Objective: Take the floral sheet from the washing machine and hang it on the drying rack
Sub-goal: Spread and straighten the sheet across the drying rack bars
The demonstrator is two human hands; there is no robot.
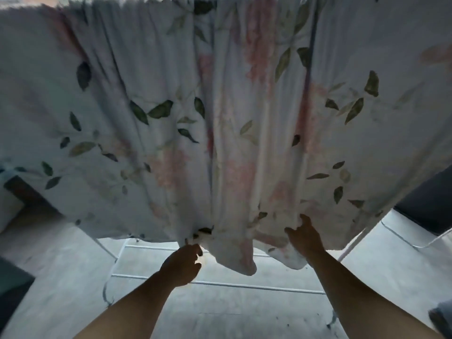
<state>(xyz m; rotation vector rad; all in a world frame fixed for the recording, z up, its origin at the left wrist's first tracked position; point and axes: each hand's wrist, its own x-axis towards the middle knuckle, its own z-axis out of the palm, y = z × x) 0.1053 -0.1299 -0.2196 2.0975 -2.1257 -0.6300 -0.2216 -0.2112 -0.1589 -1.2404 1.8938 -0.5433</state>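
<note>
**On the rack: floral sheet (146,94) draped over the rack (220,285)**

It hangs bunched in folds. Above the rack's low bars, the left hand (182,265) pinches the hem and the right hand (305,238) grips it with curled fingers, likely to spread the cloth for drying.

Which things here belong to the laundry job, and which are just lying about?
Part of the job: floral sheet; drying rack; left hand and right hand, both at the sheet's lower hem.
Lying about: dark object at left; grey-blue object at bottom right.
</note>
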